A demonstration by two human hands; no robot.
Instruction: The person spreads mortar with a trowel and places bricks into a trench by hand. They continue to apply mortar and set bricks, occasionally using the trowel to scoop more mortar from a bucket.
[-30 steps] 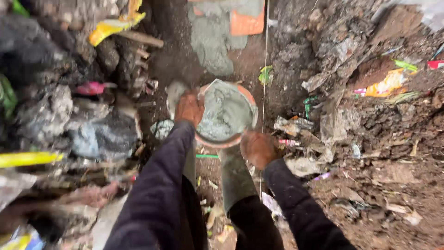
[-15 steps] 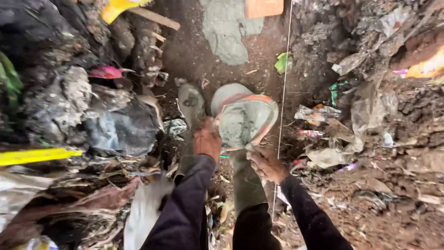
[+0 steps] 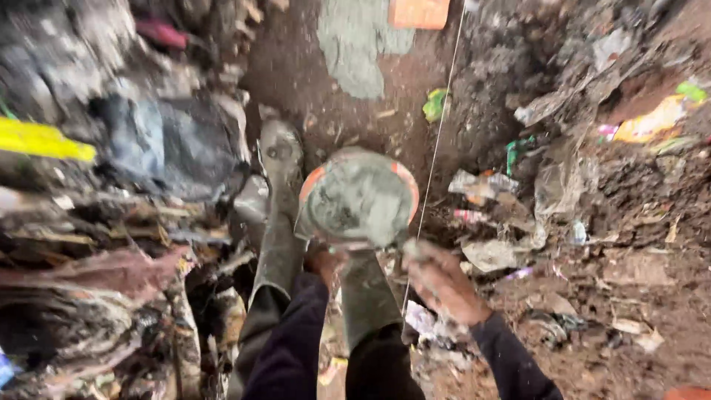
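A round orange pan (image 3: 406, 187) filled with wet grey mortar sits in front of me at knee height. My left hand (image 3: 324, 261) grips its near edge from below and is mostly hidden by the rim. My right hand (image 3: 442, 285) holds the lower right rim with its fingers curled; the picture is blurred there. Dark sleeves cover both my arms. My muddy grey-green rubber boots (image 3: 278, 159) stand on the dirt below the pan, and the right one is partly hidden behind it.
A taut thin string (image 3: 438, 137) runs up the trench just right of the pan. Ahead lie a spread patch of grey mortar (image 3: 355, 44) and an orange brick (image 3: 419, 11). Rubbish, plastic bags (image 3: 170, 144) and earth banks (image 3: 637, 222) line both sides.
The pan, tilted away from me half a second ago, now faces up and sits closer. Both hands have slid from its sides to its near edge. The view has shifted forward.
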